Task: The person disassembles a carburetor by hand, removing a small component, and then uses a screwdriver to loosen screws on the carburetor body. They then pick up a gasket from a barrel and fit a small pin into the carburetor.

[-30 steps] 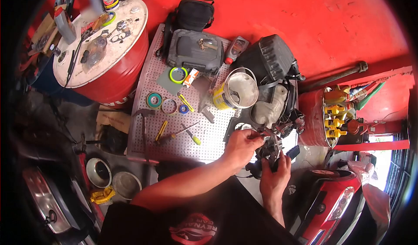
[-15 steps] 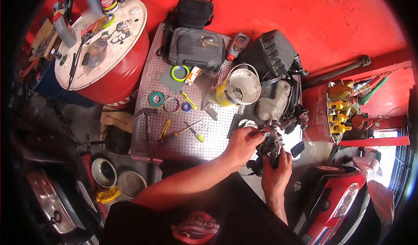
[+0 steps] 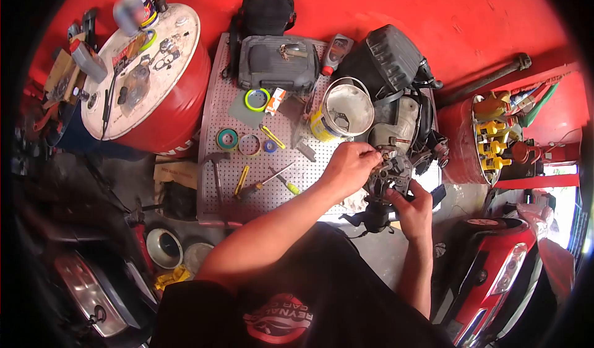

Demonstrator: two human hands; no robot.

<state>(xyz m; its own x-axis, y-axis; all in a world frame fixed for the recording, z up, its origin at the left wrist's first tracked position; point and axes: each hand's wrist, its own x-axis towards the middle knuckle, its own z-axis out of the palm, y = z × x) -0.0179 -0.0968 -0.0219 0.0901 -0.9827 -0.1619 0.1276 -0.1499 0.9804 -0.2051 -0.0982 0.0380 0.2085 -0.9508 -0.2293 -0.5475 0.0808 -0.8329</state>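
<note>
Near the right front of the perforated metal table [image 3: 322,193], my right hand [image 3: 413,207] grips a dark metal engine part [image 3: 391,178] from below and the right, thumb on its near side. My left hand [image 3: 354,168] is closed in a pinch at the part's upper left edge; its fingertips partly hide what they hold there. Black fittings [image 3: 374,218] hang beneath the part, by the table's front edge. Just behind it lies a rounded grey metal piece [image 3: 399,120]. A white rag [image 3: 356,201] shows between my left forearm and the part.
A bucket [image 3: 348,110] stands behind my left hand. A hammer [image 3: 215,159], screwdrivers [image 3: 250,190], cutters [image 3: 272,136] and tape rolls [image 3: 227,139] lie leftward. Black cases [image 3: 278,63] line the back. Drums flank the table: a white-topped one [image 3: 185,76] left, a red one [image 3: 461,147] right.
Both hands and the engine part have shifted; the part is turned and sits closer to the grey metal piece. My left hand has moved up to its upper edge. The camera view has shifted slightly.
</note>
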